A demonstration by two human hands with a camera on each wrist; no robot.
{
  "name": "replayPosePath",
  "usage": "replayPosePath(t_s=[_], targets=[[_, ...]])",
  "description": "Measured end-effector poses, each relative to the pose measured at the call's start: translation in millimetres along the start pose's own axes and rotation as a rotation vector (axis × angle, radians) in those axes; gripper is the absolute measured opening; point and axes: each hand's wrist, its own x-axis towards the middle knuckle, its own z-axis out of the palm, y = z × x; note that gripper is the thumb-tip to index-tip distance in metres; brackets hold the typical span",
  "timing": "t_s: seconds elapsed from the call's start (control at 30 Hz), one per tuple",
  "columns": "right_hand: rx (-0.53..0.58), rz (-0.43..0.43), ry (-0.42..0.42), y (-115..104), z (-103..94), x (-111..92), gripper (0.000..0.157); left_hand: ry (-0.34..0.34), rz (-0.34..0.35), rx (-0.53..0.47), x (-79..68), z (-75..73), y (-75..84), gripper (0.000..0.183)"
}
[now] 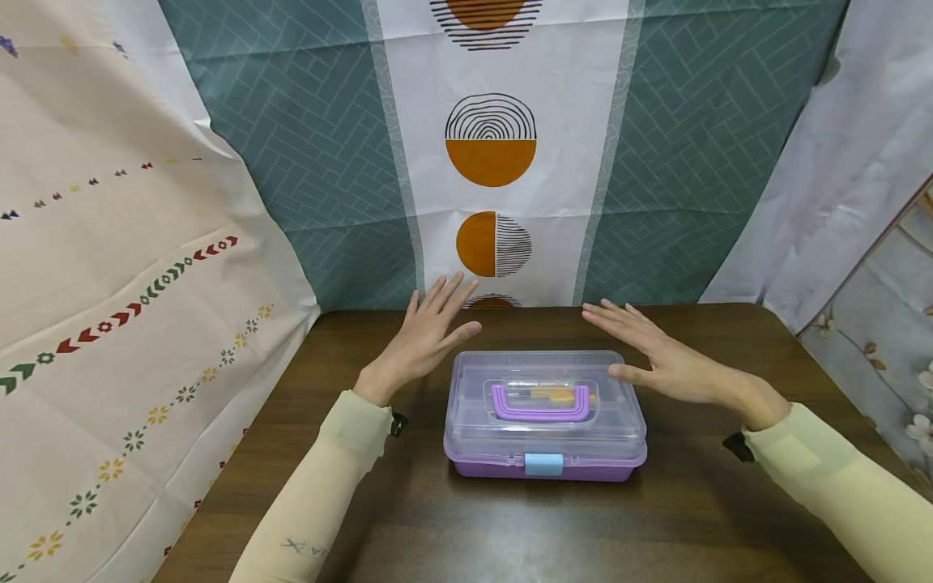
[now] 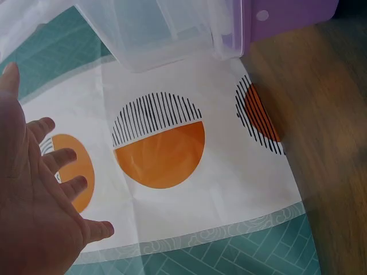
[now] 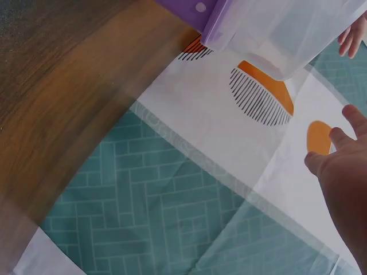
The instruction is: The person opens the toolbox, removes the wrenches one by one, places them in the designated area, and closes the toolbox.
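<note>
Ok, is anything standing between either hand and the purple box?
Nothing visible does. The left hand is to the left of the purple box and the right hand to its right, with no object showing between them and it.

The right hand spreads its fingers before patterned cloth, a purple-and-clear box near the top, brown desk at left.

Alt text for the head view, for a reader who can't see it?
A closed purple box with a clear lid, purple handle and light-blue latch sits on a brown table, between a person's outstretched, empty left hand and right hand. Behind hangs teal-and-white fabric with orange and striped circles.
</note>
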Motion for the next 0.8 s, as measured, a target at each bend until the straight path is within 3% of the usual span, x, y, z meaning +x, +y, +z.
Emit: replayPosePath(t_s=[0.8], targets=[[-0.017,-0.142,-0.038,-9.7,24.5,-23.0,0.083,-0.010,0.031,0.010,-12.1,2.0,10.7,0.080]])
